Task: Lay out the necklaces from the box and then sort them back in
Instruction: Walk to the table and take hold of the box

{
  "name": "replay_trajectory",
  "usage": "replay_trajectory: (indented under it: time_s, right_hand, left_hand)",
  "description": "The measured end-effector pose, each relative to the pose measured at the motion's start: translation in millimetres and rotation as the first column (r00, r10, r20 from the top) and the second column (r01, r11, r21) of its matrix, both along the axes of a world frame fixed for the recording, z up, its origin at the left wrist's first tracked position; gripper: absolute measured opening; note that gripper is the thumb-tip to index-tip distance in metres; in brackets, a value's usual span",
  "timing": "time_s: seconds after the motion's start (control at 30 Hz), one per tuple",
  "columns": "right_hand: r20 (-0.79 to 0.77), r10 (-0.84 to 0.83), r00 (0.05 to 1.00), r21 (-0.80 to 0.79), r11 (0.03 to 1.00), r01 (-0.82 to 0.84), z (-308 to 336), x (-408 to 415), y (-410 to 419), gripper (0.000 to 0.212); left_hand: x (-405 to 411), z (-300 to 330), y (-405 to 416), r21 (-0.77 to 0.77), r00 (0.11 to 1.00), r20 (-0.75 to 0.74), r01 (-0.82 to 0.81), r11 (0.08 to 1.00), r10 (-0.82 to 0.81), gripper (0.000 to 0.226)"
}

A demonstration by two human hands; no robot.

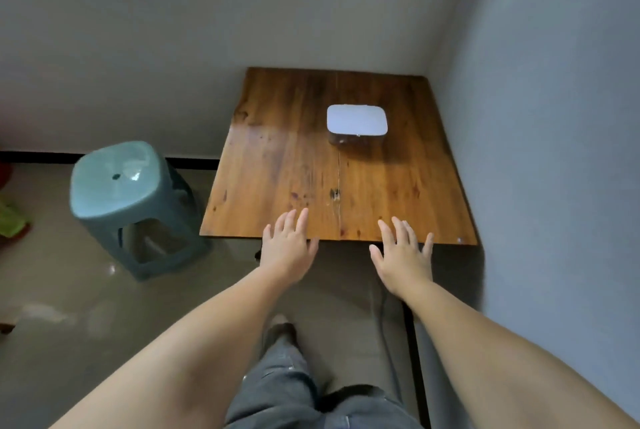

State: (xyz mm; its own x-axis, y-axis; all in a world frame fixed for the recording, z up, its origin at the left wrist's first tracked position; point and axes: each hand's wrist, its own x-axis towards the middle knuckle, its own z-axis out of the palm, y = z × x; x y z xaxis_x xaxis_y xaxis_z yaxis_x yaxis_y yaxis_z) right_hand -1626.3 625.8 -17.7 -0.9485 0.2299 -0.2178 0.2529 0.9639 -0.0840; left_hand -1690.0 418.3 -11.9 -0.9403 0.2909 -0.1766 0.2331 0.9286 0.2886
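Observation:
A closed box (356, 124) with a white rounded lid and dark sides sits on the far right half of the wooden table (277, 165). No necklace shows; the lid hides what is inside. My left hand (287, 245) reaches out flat over the table's near edge, fingers apart, holding nothing. My right hand (403, 252) is stretched out the same way, a little to the right, fingers spread and empty. Both hands are well short of the box.
The table stands in a corner, with grey walls behind it and along its right side (554, 151). A teal plastic stool (128, 200) stands on the floor to the left. My legs in grey trousers (287, 383) are below, in front of the table.

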Motion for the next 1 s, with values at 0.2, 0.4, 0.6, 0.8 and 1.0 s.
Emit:
replay_trajectory:
  time_s: [0.2, 0.4, 0.6, 0.8, 1.0]
  right_hand:
    - [0.028, -0.012, 1.0, 0.015, 1.0, 0.011, -24, -142, 31, 0.06]
    - [0.059, -0.096, 0.994, 0.004, 0.995, 0.096, -34, -265, 50, 0.061]
    - [-0.006, -0.012, 1.0, -0.046, 0.999, 0.012, -58, -355, 76, 0.068]
    - [-0.029, 0.23, 0.973, 0.055, 0.972, -0.228, -83, -389, 101, 0.069]
    - [-0.093, 0.371, 0.924, -0.041, 0.926, -0.375, -54, -394, 116, 0.055]
  left_hand:
    - [-147, -17, 32, 0.121, 0.996, 0.069, -0.065, 0.991, 0.057, 0.06]
    - [-280, -25, 84, 0.321, 0.95, 0.303, -0.177, 0.93, 0.076, 0.059]
    - [-351, -48, 131, 0.428, 0.799, 0.57, -0.486, 0.762, 0.19, 0.056]
    - [-376, -71, 156, 0.494, 0.67, 0.713, -0.69, 0.529, 0.207, 0.043]
    - [-375, -80, 161, 0.414, 0.524, 0.803, -0.833, 0.367, 0.283, 0.04]
